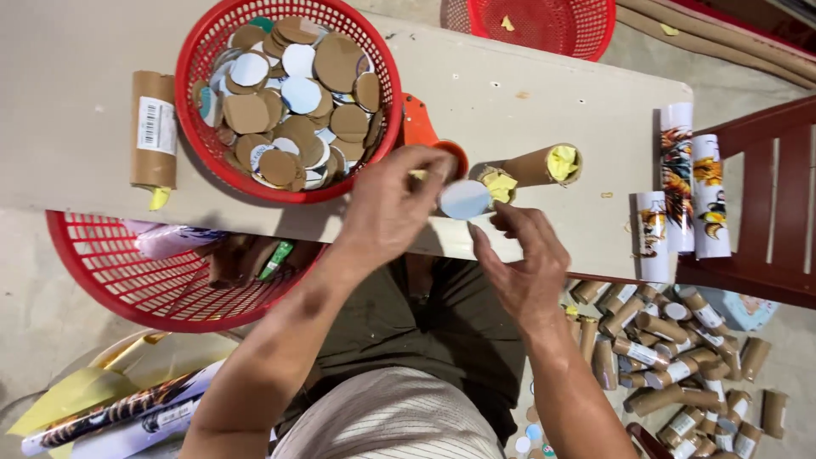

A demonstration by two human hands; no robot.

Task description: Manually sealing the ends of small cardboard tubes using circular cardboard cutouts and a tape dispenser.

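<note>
Pale board fills the top of the frame as a work surface (pixel 76 76). At centre, the left hand (pixel 387 208) pinches a white paper disc (pixel 464 200) by its left edge, just above the open end of a short cardboard tube (pixel 497 184). The right hand (pixel 527 268), fingers loosely apart, reaches up from below, a fingertip near the disc. Three red baskets show; one (pixel 200 59) holds many discs. Loose tubes (pixel 671 357) crowd the lower right, too many to count.

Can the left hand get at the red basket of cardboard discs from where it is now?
Probably yes. The left hand holds a white disc just beside the red basket, whose top is open, with nothing between them; it would likely need to release the disc first.
</note>
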